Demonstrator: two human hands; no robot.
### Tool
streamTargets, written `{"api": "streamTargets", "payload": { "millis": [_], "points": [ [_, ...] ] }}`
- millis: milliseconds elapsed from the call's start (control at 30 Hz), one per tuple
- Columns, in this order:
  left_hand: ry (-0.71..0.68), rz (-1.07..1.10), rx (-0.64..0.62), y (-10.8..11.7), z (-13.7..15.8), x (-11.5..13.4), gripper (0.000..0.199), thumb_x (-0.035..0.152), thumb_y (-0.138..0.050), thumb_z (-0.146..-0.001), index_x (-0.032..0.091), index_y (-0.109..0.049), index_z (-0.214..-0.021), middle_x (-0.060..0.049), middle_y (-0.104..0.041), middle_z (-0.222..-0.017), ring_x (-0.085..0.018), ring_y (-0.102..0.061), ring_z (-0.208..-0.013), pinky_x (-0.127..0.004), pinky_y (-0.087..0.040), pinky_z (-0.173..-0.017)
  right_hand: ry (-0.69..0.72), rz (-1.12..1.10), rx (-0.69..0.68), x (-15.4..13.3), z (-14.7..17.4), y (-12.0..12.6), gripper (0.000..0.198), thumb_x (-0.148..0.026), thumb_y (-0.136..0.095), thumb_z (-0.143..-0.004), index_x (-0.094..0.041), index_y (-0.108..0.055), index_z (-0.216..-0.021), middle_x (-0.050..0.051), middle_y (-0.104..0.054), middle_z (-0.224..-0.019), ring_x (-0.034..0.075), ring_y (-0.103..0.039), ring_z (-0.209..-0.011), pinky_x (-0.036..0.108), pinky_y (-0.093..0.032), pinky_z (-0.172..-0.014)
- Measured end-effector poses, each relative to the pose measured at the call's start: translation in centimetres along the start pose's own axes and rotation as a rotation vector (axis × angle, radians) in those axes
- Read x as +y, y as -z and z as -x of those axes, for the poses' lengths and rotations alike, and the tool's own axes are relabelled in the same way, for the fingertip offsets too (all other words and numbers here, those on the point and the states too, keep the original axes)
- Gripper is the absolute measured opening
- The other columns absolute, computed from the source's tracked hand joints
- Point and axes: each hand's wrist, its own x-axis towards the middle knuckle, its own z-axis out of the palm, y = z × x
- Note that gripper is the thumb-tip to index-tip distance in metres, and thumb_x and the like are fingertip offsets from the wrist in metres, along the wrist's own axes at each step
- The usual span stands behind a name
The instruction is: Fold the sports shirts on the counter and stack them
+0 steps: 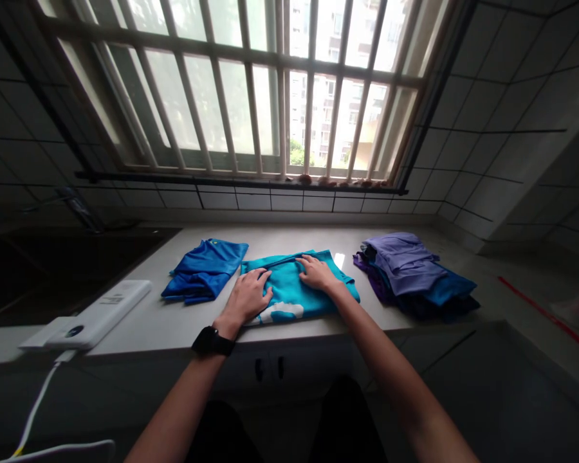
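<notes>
A turquoise garment (pixel 284 286) with a white print lies partly folded on the counter in front of me. Over its left side rests my left hand (pixel 248 292), fingers spread on the cloth, a black watch on the wrist. My right hand (pixel 316 271) lies on the upper middle of the same garment with its fingers stretched out. Left of it is a blue folded garment (pixel 205 270). To the right stands a pile of folded clothes, with a lilac garment (pixel 405 260) on top and blue and dark purple ones beneath.
A dark sink (pixel 53 270) with a faucet (pixel 80 209) is set into the counter (pixel 289 235) at the left. A white power bank (pixel 101 315) with a cable lies near the front edge. A red strip (pixel 545 312) is at the far right. Behind is a barred window (pixel 251 96).
</notes>
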Motion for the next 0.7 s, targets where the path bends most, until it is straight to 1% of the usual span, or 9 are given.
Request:
{"api": "streamTargets", "payload": {
  "millis": [100, 200, 267, 367, 433, 467, 533, 600, 700],
  "points": [
    [0.084, -0.032, -0.016, -0.4, 0.0, -0.2, 0.060, 0.033, -0.054, -0.092, 0.016, -0.059, -0.149, -0.020, -0.057, -0.154, -0.035, -0.051, -0.145, -0.053, -0.038, -0.123, -0.031, -0.022, 0.036, -0.2, -1.1, -1.1, 0.065, -0.023, -0.047, -0.097, -0.022, -0.043, -0.162, 0.009, -0.031, -0.173, 0.029, -0.030, -0.159, 0.052, -0.026, -0.128],
    [0.119, -0.069, -0.004, -0.6, 0.1, -0.1, 0.066, 0.038, -0.056, -0.091, 0.014, -0.054, -0.153, -0.022, -0.050, -0.159, -0.038, -0.045, -0.150, -0.054, -0.033, -0.125, -0.037, -0.023, 0.041, -0.1, -1.3, -1.9, 0.062, -0.022, -0.040, -0.099, -0.022, -0.045, -0.161, 0.008, -0.034, -0.172, 0.028, -0.028, -0.160, 0.052, -0.021, -0.130],
    [0.150, -0.088, 0.035, -0.6, 0.2, 0.1, 0.067, 0.041, -0.058, -0.090, 0.011, -0.055, -0.150, -0.024, -0.052, -0.157, -0.039, -0.046, -0.149, -0.053, -0.036, -0.123, -0.030, -0.025, 0.064, 0.0, -1.3, -2.2, 0.061, -0.022, -0.040, -0.099, -0.020, -0.046, -0.160, 0.009, -0.036, -0.171, 0.026, -0.030, -0.159, 0.049, -0.022, -0.130],
    [0.178, -0.074, 0.056, -0.4, 0.2, 0.3, 0.057, 0.043, -0.057, -0.091, 0.010, -0.063, -0.137, -0.023, -0.066, -0.138, -0.038, -0.060, -0.133, -0.050, -0.046, -0.113, 0.001, -0.034, 0.109, 0.2, -1.1, -2.2, 0.058, -0.020, -0.043, -0.098, -0.018, -0.050, -0.155, 0.011, -0.042, -0.168, 0.024, -0.036, -0.155, 0.043, -0.024, -0.129],
    [0.167, -0.058, 0.080, -0.2, 0.3, 0.3, 0.052, 0.043, -0.058, -0.090, 0.010, -0.065, -0.130, -0.022, -0.069, -0.131, -0.037, -0.064, -0.125, -0.048, -0.051, -0.107, 0.020, -0.042, 0.128, 0.2, -1.1, -2.2, 0.055, -0.018, -0.044, -0.097, -0.017, -0.053, -0.152, 0.012, -0.047, -0.164, 0.023, -0.041, -0.152, 0.042, -0.025, -0.128],
    [0.157, -0.056, 0.104, -0.1, 0.3, 0.3, 0.053, 0.042, -0.059, -0.089, 0.010, -0.065, -0.130, -0.023, -0.067, -0.134, -0.037, -0.063, -0.127, -0.048, -0.051, -0.107, 0.027, -0.042, 0.139, 0.2, -1.0, -2.2, 0.054, -0.018, -0.045, -0.097, -0.017, -0.054, -0.150, 0.012, -0.050, -0.162, 0.024, -0.043, -0.150, 0.042, -0.025, -0.127],
    [0.138, -0.059, 0.143, 0.0, 0.3, 0.3, 0.059, 0.042, -0.061, -0.088, 0.009, -0.062, -0.137, -0.024, -0.058, -0.148, -0.039, -0.055, -0.138, -0.049, -0.049, -0.111, 0.037, -0.033, 0.172, 0.2, -1.0, -2.1, 0.053, -0.017, -0.046, -0.096, -0.016, -0.056, -0.148, 0.013, -0.055, -0.157, 0.024, -0.048, -0.146, 0.041, -0.027, -0.126],
    [0.135, -0.050, 0.105, -0.1, 0.4, 0.3, 0.060, 0.041, -0.059, -0.090, 0.011, -0.060, -0.142, -0.022, -0.053, -0.156, -0.039, -0.048, -0.146, -0.050, -0.045, -0.116, 0.018, -0.019, 0.193, 0.1, -0.9, -2.1, 0.050, -0.017, -0.045, -0.097, -0.015, -0.059, -0.145, 0.014, -0.058, -0.154, 0.025, -0.051, -0.142, 0.040, -0.029, -0.124],
    [0.174, -0.013, -0.015, -0.4, 0.4, 0.1, 0.053, 0.040, -0.052, -0.096, 0.015, -0.063, -0.141, -0.019, -0.056, -0.155, -0.036, -0.048, -0.147, -0.051, -0.045, -0.117, -0.064, -0.009, 0.174, 0.1, -0.8, -2.0, 0.046, -0.021, -0.042, -0.100, -0.016, -0.063, -0.141, 0.013, -0.056, -0.156, 0.026, -0.049, -0.145, 0.042, -0.032, -0.122]
  ]
}}
